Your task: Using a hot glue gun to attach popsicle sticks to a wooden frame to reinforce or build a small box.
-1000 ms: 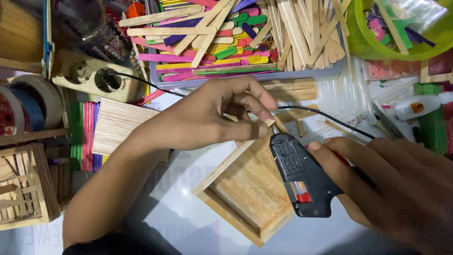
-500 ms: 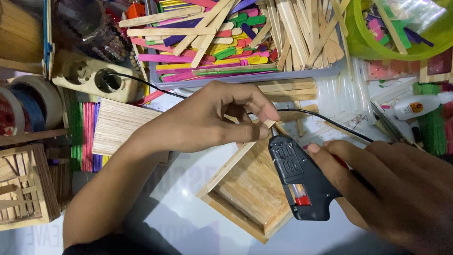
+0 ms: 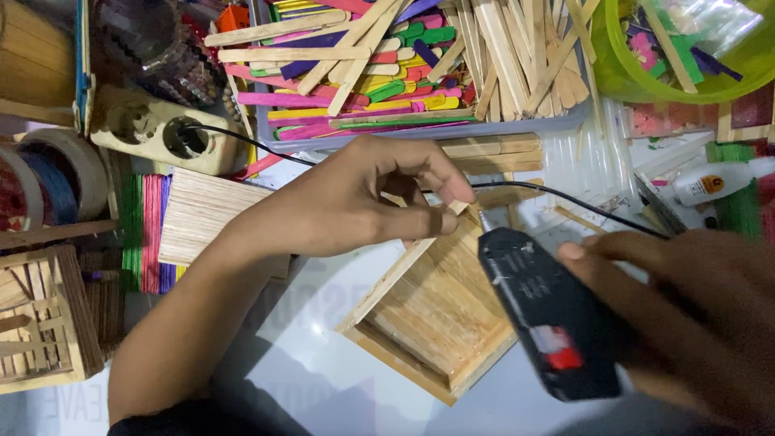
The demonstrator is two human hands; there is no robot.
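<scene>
Head view: cluttered white table; right fingers seemingly clamp glue gun.

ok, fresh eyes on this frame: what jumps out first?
The black glue gun in the right hand, lower right, nozzle at the top corner of a shallow stick tray at centre. The left hand pinches that same corner. Behind, a bin of coloured and plain craft sticks fills the top edge.
</scene>
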